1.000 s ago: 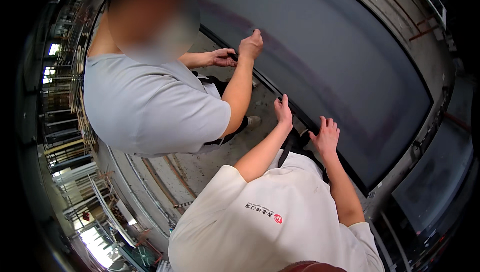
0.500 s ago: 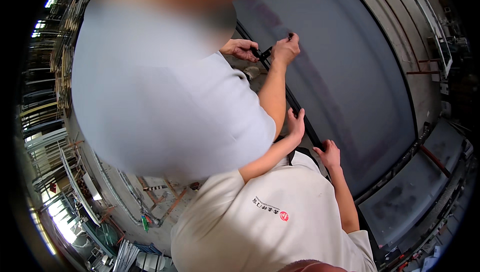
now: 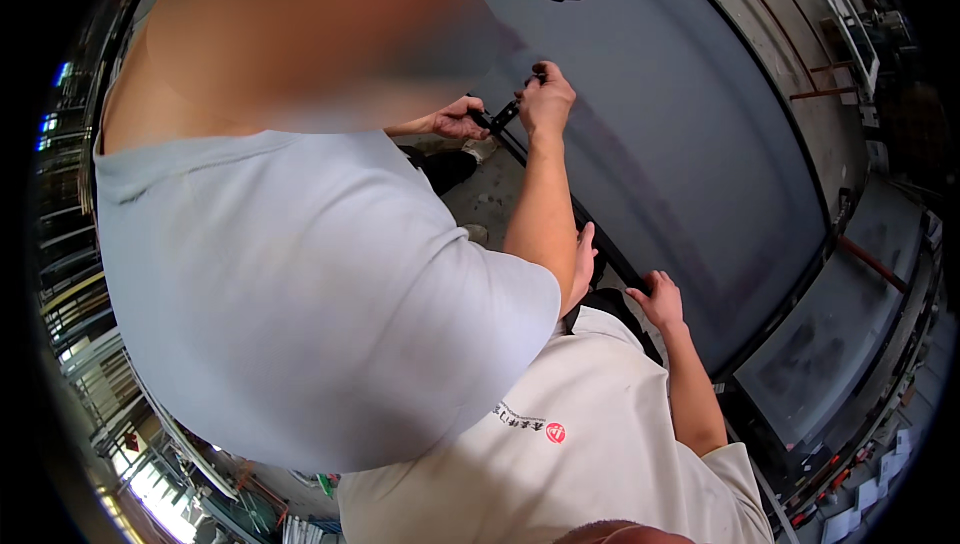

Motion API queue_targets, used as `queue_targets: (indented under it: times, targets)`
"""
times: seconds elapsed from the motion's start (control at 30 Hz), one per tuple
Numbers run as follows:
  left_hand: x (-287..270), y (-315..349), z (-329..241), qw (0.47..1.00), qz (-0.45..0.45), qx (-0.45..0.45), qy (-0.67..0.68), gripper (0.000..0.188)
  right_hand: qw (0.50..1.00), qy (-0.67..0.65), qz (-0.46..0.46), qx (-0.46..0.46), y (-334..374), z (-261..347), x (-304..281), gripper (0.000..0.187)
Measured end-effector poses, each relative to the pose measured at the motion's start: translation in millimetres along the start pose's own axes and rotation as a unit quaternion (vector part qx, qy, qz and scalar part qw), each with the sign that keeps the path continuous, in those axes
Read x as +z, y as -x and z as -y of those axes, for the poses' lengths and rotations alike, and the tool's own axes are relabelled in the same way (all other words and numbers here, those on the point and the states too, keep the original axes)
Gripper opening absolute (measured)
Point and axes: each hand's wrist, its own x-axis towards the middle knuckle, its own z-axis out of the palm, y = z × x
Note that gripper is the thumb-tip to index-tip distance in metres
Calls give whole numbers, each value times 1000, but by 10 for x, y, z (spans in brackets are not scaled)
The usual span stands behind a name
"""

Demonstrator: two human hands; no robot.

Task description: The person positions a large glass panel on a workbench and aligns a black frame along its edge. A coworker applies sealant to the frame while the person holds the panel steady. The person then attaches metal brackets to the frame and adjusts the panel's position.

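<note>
Dark panel [image 3: 690, 134]: a big flat grey sheet with a black edge [image 3: 622, 262], just past the person's two hands and out to the right.
Which way it runs: its long side goes slantwise, from the far left down to the near right. The near right corner is well apart from the hands.
Right hand [image 3: 662, 302]: at the black edge, with bent fingers over it and the thumb toward the left. I cannot tell if the fingers squeeze it or only rest there.
Left hand [image 3: 585, 259]: just beside the black edge, farther along it than the right hand. The fingers I can see are nearly straight. An arm hides the rest, so I cannot tell if they hold on.
Which hand is nearer: the right hand is nearer to the near right corner; the left hand is nearer to the co-worker's hands.
Co-worker in the grey shirt [image 3: 330, 314]: on the left, with one arm across in front of the left hand.
Black part [image 3: 505, 116]: small, at the far left along the panel's edge, between the co-worker's two hands [image 3: 547, 102].
Another grey sheet [image 3: 850, 289]: off to the right, past the panel's end.
</note>
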Motion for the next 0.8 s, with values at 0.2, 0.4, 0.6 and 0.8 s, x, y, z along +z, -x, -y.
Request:
queue_targets:
  times: [0.2,0.4,0.6,0.8]
  targets:
    - [12,87,-93,1000,0,-5,14,73,1000,-24,-9,17,16,-34,79,50]
    - [33,112,-196,1000,3,1,16,68,1000,-17,-9,5,6,-43,36,48]
    - [59,164,-280,1000,8,6,2,59,999,-35,-10,11,21,-66,66,48]
    - [41,109,-209,1000,7,0,1,64,999,-34,0,16,0,-55,57,48]
